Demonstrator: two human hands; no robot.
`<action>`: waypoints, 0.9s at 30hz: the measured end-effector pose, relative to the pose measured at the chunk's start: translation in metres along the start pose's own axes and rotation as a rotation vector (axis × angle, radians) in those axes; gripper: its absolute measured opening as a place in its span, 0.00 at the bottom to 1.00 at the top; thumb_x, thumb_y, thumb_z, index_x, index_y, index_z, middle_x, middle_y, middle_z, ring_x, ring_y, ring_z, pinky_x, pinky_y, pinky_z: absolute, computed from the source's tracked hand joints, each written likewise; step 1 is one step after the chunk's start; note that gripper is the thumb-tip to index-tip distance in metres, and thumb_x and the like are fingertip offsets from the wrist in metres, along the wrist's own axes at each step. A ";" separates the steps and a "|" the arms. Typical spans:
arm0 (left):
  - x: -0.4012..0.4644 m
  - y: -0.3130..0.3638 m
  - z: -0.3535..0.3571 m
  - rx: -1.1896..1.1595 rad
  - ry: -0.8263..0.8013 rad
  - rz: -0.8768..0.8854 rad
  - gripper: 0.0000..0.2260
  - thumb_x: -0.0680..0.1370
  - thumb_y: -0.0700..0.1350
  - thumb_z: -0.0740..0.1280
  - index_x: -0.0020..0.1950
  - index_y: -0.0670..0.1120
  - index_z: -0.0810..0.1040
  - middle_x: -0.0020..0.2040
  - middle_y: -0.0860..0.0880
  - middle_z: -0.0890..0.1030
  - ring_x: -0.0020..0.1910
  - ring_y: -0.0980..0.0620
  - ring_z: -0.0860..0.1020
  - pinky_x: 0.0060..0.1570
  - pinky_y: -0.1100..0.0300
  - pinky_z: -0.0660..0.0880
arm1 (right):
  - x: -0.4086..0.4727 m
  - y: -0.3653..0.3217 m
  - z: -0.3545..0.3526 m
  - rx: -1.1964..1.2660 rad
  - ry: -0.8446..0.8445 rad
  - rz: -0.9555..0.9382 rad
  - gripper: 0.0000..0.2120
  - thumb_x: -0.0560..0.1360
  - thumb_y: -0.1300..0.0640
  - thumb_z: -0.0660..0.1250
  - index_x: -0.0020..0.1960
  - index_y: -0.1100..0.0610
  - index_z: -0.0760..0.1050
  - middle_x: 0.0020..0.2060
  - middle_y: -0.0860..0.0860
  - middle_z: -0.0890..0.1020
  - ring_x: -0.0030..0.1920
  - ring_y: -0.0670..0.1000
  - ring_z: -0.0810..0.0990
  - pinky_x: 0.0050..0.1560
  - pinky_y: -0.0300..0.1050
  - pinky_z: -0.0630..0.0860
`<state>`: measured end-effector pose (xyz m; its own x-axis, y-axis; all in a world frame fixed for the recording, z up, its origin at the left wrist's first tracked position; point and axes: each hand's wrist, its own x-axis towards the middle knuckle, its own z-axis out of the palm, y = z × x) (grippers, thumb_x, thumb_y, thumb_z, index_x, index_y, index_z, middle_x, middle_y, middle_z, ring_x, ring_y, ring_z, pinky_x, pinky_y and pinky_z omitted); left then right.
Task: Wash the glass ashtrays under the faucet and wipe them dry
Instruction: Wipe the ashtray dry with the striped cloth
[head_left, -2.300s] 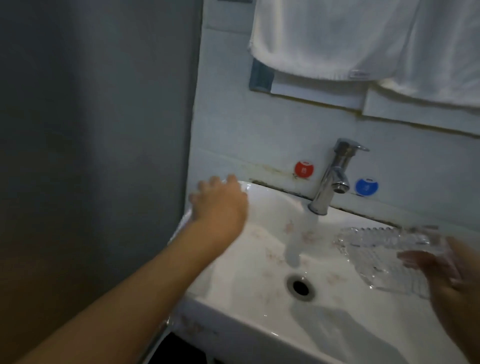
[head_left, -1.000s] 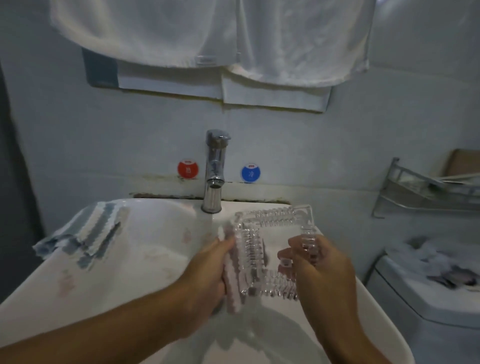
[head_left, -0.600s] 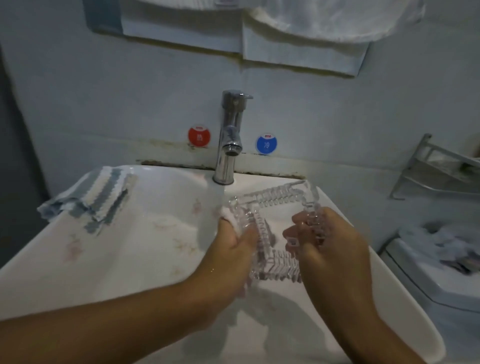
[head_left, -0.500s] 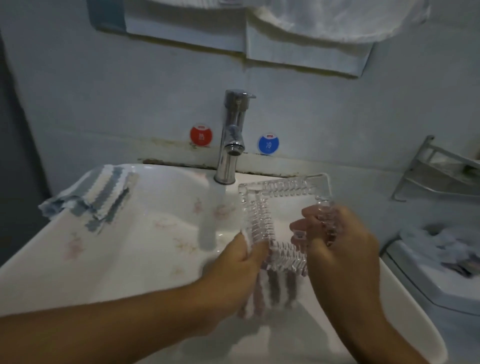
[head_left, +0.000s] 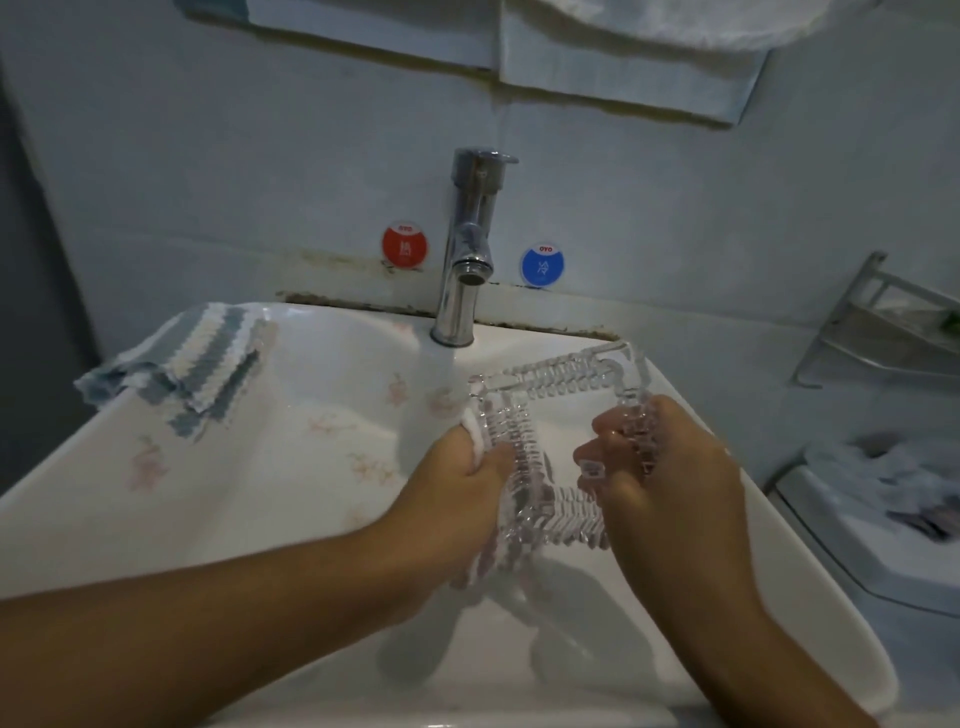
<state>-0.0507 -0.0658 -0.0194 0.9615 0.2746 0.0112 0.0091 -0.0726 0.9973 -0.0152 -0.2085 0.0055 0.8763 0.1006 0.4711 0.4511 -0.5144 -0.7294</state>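
glass ashtray (head_left: 563, 415) over sink (head_left: 234, 519), gripped by left hand (head_left: 457, 499), right hand (head_left: 670, 478)

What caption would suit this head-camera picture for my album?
Two hands, left and right, scrub a square glass ashtray with a cloth beside the running faucet.

2.3 s ago your left hand (head_left: 457, 499) was open and reaching toward the sink's (head_left: 218, 509) back left corner, away from the glass ashtray (head_left: 561, 415), which your right hand (head_left: 670, 478) held alone to the right of the faucet (head_left: 467, 249). Since then a striped cloth (head_left: 192, 374) has appeared on that corner of the sink. Your left hand has come across to the ashtray and now grips its left edge with a white cloth (head_left: 474, 428) pinched against the glass. In the last half second the ashtray has dropped slightly, its near edge tipping toward you. The running stream below the faucet now looks much fainter.
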 end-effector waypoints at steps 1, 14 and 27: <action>0.001 0.003 0.000 -0.067 0.033 0.008 0.07 0.85 0.49 0.57 0.59 0.53 0.73 0.45 0.45 0.85 0.30 0.54 0.82 0.25 0.62 0.75 | 0.000 0.001 0.002 0.008 -0.025 0.019 0.13 0.74 0.68 0.65 0.43 0.50 0.76 0.35 0.44 0.84 0.38 0.49 0.84 0.45 0.56 0.83; 0.010 -0.005 0.000 0.019 -0.009 -0.094 0.14 0.79 0.55 0.68 0.60 0.50 0.80 0.49 0.51 0.86 0.49 0.50 0.85 0.57 0.48 0.80 | -0.001 -0.005 -0.004 0.191 0.019 -0.263 0.02 0.78 0.56 0.68 0.49 0.49 0.77 0.40 0.43 0.85 0.41 0.43 0.84 0.42 0.45 0.81; 0.011 0.015 -0.024 0.287 0.316 0.349 0.18 0.80 0.41 0.68 0.69 0.46 0.70 0.59 0.54 0.79 0.56 0.57 0.78 0.44 0.77 0.74 | 0.006 0.008 -0.010 -0.132 -0.021 -0.336 0.07 0.75 0.56 0.73 0.40 0.54 0.78 0.30 0.47 0.81 0.32 0.47 0.79 0.32 0.43 0.75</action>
<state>-0.0471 -0.0411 -0.0028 0.7917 0.4588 0.4033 -0.1787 -0.4574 0.8711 -0.0080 -0.2208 0.0071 0.6866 0.2999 0.6623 0.6903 -0.5547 -0.4645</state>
